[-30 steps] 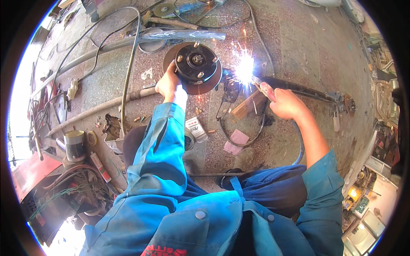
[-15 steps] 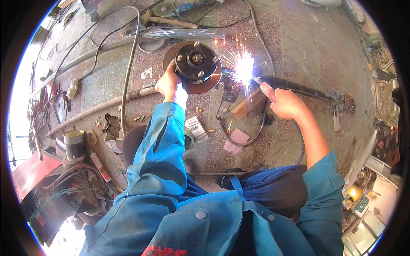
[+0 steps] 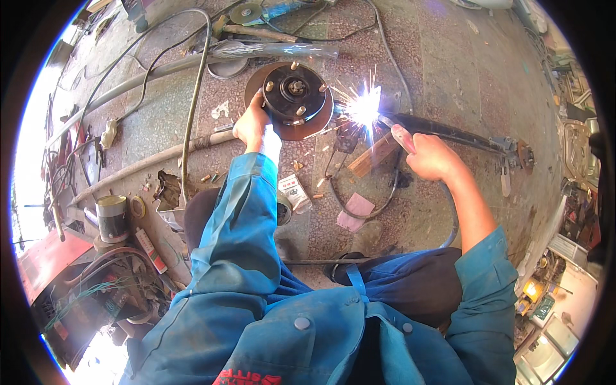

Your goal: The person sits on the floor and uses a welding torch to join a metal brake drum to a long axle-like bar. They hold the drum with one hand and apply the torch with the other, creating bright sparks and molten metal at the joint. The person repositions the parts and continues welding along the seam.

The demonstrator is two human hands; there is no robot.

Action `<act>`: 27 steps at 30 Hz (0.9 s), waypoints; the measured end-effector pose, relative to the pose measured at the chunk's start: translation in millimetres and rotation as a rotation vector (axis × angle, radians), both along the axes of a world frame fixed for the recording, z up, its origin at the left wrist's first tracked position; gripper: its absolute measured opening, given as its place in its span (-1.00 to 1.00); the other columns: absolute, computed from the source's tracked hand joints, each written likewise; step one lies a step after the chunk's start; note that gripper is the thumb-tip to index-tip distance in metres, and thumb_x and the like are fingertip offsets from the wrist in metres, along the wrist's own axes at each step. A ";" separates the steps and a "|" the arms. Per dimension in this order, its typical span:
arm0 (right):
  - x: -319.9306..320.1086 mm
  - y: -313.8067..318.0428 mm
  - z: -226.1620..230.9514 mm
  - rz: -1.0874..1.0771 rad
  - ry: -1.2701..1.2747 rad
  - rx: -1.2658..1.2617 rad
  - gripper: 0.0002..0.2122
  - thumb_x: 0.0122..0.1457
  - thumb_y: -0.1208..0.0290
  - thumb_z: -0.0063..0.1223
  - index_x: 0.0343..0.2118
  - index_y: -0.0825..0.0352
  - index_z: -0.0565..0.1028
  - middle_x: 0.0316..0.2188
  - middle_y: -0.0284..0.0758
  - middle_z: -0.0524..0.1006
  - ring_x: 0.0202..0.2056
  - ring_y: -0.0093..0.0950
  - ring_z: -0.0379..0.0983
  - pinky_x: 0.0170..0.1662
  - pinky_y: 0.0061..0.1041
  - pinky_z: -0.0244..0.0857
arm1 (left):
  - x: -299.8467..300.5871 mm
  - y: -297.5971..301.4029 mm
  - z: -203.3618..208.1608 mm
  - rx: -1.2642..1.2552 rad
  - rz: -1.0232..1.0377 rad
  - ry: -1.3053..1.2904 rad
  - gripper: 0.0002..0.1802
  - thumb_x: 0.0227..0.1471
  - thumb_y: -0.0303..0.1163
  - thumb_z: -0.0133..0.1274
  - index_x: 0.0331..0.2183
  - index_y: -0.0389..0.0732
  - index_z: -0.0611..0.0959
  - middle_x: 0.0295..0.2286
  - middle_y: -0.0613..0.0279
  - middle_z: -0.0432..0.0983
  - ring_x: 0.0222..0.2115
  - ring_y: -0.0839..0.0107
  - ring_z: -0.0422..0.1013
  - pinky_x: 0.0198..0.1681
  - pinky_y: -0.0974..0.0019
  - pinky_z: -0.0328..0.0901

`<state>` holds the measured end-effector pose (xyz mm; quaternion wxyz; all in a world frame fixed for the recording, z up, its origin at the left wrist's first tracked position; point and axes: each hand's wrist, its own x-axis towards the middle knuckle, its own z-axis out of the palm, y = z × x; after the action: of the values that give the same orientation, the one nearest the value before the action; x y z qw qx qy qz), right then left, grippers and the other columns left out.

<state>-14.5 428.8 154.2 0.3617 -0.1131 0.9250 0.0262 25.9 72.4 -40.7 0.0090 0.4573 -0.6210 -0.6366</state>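
Note:
My left hand (image 3: pixel 252 123) grips the near left edge of a black wheel hub (image 3: pixel 292 92) with several studs, set against a rust-brown brake disc (image 3: pixel 301 131). In my closed right hand (image 3: pixel 433 156) is the pinkish handle of a welding electrode holder (image 3: pixel 403 138). Just beyond its tip burns a bright welding arc (image 3: pixel 364 108) that throws sparks. The glare hides the joint and the electrode's end. A dark steel axle beam (image 3: pixel 449 131) runs from the glare off to the right, ending in a bracket (image 3: pixel 513 154).
Below the arc lie a wood block (image 3: pixel 371 158) and a looped cable (image 3: pixel 369 215). A cigarette packet (image 3: pixel 294 194) and a pink paper (image 3: pixel 355 212) are near my knees. Long pipes (image 3: pixel 160 69) cross the left. An angle grinder (image 3: pixel 276 11) lies far off; a can (image 3: pixel 112 218) stands left.
The sparks have changed shape and the glow has shrunk a little. Both hands and the hub stay in nearly the same place.

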 end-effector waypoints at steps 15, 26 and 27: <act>-0.6 7.9 -4.6 -0.009 -0.026 0.008 -0.69 0.15 0.43 0.06 -0.17 0.61 0.59 -0.11 0.30 0.62 0.02 0.19 0.61 0.08 0.02 0.47 | 6.7 2.8 15.2 -0.527 -0.413 -0.202 -0.52 0.46 -0.14 0.01 0.31 0.13 0.65 0.12 0.20 0.71 0.10 0.38 0.61 0.22 0.40 0.39; -0.3 -5.5 4.0 0.013 -0.052 0.019 -0.69 0.16 0.47 0.04 -0.14 0.61 0.62 -0.08 0.29 0.63 0.04 0.18 0.61 0.14 0.01 0.47 | -9.1 7.0 -8.0 0.509 0.729 0.341 -0.42 0.07 -0.38 0.50 -0.14 -0.70 0.60 -0.17 -0.20 0.72 -0.31 0.13 0.71 -0.14 0.10 0.66; 0.2 -4.6 3.4 0.021 -0.048 0.013 -0.69 0.16 0.46 0.05 -0.13 0.61 0.62 -0.08 0.29 0.63 0.04 0.18 0.61 0.14 0.01 0.48 | -9.0 8.1 -8.7 0.514 0.726 0.344 -0.44 0.08 -0.38 0.49 -0.14 -0.69 0.61 -0.17 -0.19 0.72 -0.30 0.13 0.71 -0.13 0.10 0.65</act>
<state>-14.4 424.2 157.7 0.3843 -0.1211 0.9146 0.0335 17.0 80.4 -49.4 0.2202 0.5200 -0.2328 -0.7918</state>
